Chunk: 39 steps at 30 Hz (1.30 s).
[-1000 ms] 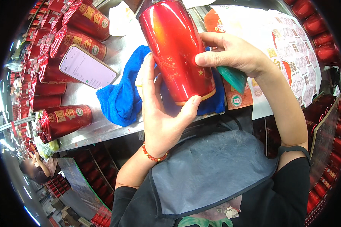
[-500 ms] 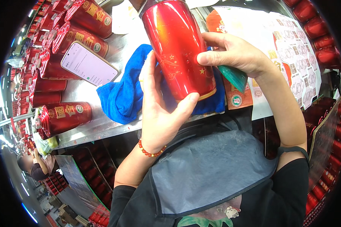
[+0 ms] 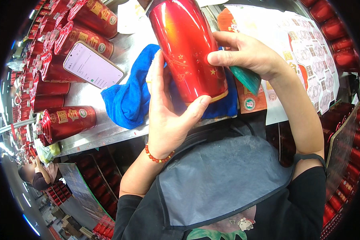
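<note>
Compared with the frame from one second earlier, the red bottle and both hands sit slightly higher in the frame. The phone and the lidded red container at left also appear higher, consistent with a small shift of the view. The hold on the bottle is otherwise unchanged.

The bottle is at upper centre, tilted, above the blue cloth on the metal tabletop. Left hand: grip closed around the lower left side, thumb at the base. Right hand: grip pinching the right side between thumb and fingers. A teal flat piece seems to be tucked under the right palm; its upper part is hidden.

Markings: the bottle bears gold stars and curved lines near its base. The container at left carries large gold characters and a round pale emblem. At upper right, a white printed sheet shows repeated small designs. The phone screen displays lines of text, too small to read reliably.
</note>
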Motion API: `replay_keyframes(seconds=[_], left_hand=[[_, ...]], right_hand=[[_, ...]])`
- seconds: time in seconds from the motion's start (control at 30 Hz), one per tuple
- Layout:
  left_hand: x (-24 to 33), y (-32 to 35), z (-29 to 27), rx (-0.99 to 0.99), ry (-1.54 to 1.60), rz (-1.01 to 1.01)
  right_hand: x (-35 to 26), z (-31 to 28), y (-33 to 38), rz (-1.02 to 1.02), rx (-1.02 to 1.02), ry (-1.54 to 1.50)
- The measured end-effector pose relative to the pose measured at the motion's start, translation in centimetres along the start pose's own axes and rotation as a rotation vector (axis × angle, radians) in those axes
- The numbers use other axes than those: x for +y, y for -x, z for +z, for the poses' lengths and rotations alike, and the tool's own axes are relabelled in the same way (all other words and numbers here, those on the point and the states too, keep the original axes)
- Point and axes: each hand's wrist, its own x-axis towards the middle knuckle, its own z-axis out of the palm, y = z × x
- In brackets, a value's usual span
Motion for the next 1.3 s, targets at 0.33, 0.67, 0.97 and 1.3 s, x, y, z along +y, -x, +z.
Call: replay_keyframes(seconds=[0.33, 0.67, 0.97, 1.3], left_hand=[[0.4, 0.1, 0.2, -0.011, 0.069, -0.012], [0.2, 0.1, 0.0, 0.001, 0.059, -0.005], [-0.2, 4.2, -1.6, 0.085, -0.623, 0.525], [-0.9, 2.6, -1.9, 0.008, -0.878, 0.93]], right_hand=[[0.1, -0.1, 0.0, 0.015, 0.02, 0.048], [0.3, 0.0, -0.1, -0.001, 0.004, 0.005], [-0.7, -4.2, -2.9, 0.042, -0.007, 0.082], [-3.4, -0.6, -4.5, 0.027, 0.043, 0.178]])
